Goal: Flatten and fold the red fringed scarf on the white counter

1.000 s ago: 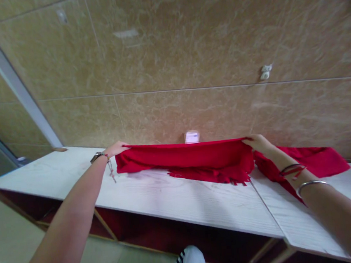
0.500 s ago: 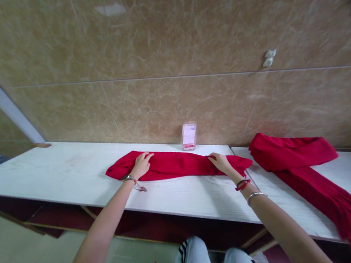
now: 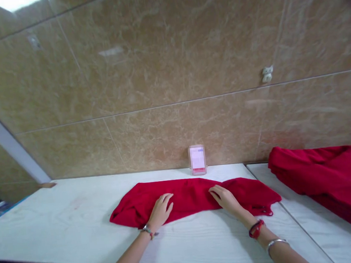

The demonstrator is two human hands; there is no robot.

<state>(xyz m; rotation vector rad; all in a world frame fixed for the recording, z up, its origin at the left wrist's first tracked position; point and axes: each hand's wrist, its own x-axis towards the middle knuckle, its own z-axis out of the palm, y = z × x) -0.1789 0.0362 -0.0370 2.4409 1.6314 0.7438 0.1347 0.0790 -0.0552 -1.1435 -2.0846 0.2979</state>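
White counter [image 3: 63, 225], folded red cloth [image 3: 187, 194] — left hand [image 3: 161, 211], right hand [image 3: 227, 199] atop

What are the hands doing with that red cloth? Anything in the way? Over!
Left hand, right hand resting on red cloth. Cloth lengthwise along white counter. Pale object behind, second red cloth at right; neither on it.

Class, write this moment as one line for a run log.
left hand: on red cloth | right hand: on same red cloth | other red cloth: right, on white counter | blurred item: beyond hands
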